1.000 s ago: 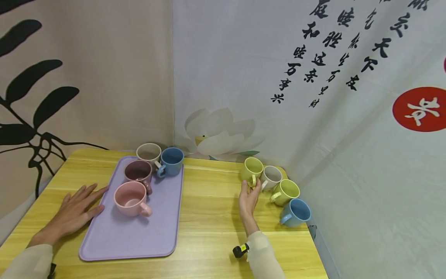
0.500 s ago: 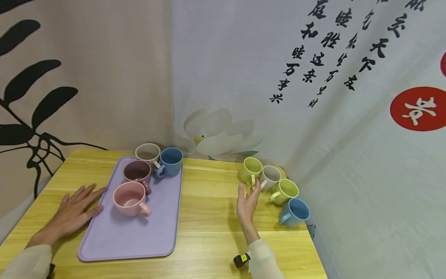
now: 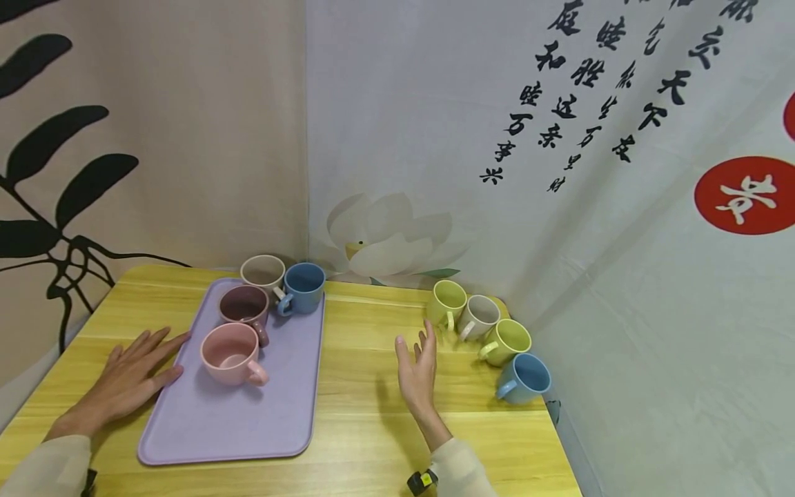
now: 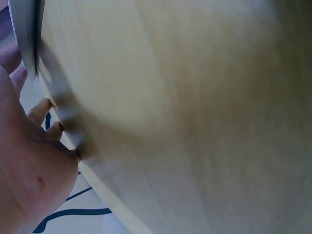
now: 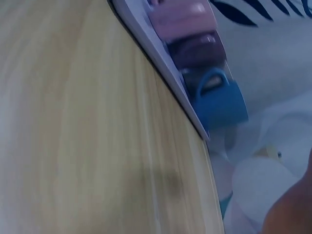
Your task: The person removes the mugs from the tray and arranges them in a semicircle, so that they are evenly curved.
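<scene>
the left hand lies with fingers extended on the yellow wood-grain table, touching the left rim of the lilac rectangular tray; the right hand, holding nothing, is raised with fingers spread near a round yellow-green mug; a white mug, a second yellow-green mug and a light-blue mug continue that slanting row; on the tray stand a wide pink cup, a dark mauve mug, a beige-grey mug and a blue mug.
</scene>
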A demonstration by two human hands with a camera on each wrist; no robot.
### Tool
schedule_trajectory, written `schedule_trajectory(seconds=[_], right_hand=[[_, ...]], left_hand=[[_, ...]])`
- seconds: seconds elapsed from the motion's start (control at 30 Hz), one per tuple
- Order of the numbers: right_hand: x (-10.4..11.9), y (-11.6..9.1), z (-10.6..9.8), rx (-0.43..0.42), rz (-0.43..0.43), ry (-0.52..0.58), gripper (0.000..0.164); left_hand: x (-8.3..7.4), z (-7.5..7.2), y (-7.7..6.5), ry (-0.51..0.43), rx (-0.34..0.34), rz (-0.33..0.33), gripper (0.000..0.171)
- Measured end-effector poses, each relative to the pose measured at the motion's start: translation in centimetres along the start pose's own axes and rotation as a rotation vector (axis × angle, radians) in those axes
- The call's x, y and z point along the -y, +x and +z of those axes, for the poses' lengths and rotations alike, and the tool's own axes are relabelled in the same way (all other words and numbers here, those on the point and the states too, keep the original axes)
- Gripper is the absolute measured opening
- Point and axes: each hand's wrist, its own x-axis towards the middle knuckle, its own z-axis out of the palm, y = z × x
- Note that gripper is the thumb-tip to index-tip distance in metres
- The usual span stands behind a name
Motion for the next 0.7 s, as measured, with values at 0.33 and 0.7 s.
schedule_trajectory(seconds=[0.33, 0.7], right_hand=[[1.9, -2.6, 3.9, 0.225, -0.032, 0.009, 0.075], [3.5, -4.9, 8.4, 0.434, -0.042, -0.014, 0.075]], left_hand=[[-0.1, -0.2, 0.0, -0.001, 0.018, -0.011, 0.071], [-0.2, -0.3, 0.1, 0.006, 0.022, -0.014, 0.072]])
